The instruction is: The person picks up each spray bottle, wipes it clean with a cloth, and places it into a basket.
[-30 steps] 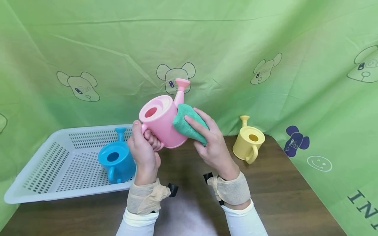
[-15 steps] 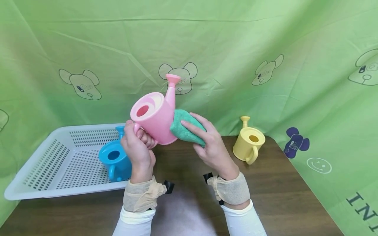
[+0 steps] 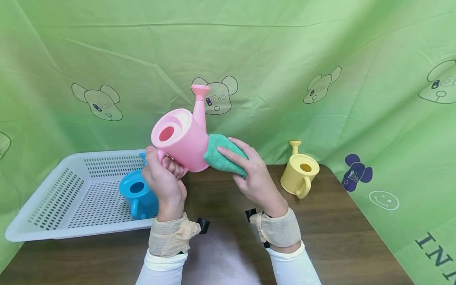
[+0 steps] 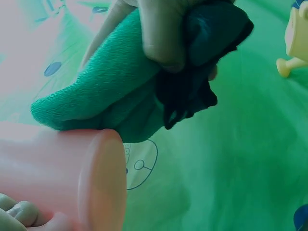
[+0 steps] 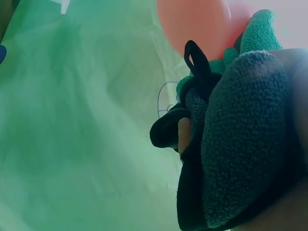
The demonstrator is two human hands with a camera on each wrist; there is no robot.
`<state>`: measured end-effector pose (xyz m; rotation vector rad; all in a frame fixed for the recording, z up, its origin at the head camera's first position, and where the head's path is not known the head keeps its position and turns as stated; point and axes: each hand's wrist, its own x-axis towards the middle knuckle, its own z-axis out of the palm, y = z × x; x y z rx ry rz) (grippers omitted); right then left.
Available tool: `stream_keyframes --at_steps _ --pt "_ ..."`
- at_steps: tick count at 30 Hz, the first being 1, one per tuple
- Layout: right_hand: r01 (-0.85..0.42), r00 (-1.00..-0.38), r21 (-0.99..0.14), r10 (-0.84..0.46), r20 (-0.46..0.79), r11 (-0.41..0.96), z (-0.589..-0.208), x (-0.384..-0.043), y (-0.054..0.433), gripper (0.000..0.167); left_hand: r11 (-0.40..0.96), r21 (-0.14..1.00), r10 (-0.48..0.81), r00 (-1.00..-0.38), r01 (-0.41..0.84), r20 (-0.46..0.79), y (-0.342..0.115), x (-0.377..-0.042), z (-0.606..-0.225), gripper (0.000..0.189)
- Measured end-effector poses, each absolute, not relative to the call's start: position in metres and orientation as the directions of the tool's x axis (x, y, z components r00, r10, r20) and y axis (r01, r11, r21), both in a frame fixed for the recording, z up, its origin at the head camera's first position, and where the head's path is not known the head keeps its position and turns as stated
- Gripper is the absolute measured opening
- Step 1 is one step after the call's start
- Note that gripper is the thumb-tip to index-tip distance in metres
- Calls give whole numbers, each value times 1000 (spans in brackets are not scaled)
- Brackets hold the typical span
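Observation:
A pink toy watering can [image 3: 189,144] is held up above the table, tilted, its spout pointing up and away. My left hand [image 3: 165,182] grips it by the handle, fingers curled through the loop. My right hand [image 3: 256,176] holds a folded green towel [image 3: 222,154] with a dark edge and presses it against the can's side near the base. In the left wrist view the towel [image 4: 110,82] lies along the can's wall beside its bottom rim. From the right wrist, the bunched towel [image 5: 245,139] covers most of the fingers, and the can [image 5: 197,24] shows behind it.
A white perforated basket [image 3: 42,213] stands on the left, with a blue watering can [image 3: 142,198] inside, partly behind my left hand. A yellow watering can [image 3: 301,172] stands at the back right of the dark wooden table [image 3: 338,237]. Green printed cloth [image 3: 256,51] hangs behind.
The pink watering can and my left hand have shifted left and slightly up, the spout turning more upright. The towel has slid from below the spout down toward the can's base.

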<state>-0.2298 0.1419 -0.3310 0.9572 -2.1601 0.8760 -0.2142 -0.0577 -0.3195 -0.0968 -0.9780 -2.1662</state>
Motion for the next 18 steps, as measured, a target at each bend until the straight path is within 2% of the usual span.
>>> stream_keyframes --at_steps 6,12,18 --pt "-788 -550 -317 -372 747 528 -331 -228 139 76 -355 652 -603 -697 670 388 -51 -214 -321 55" --pt "-795 -532 -330 -322 783 509 -331 -226 137 75 -236 766 -594 -713 598 373 -47 -212 -324 55" --pt "-802 -505 -328 -274 819 499 -327 -223 135 75 -208 790 -571 -728 576 380 -42 -211 -326 55"
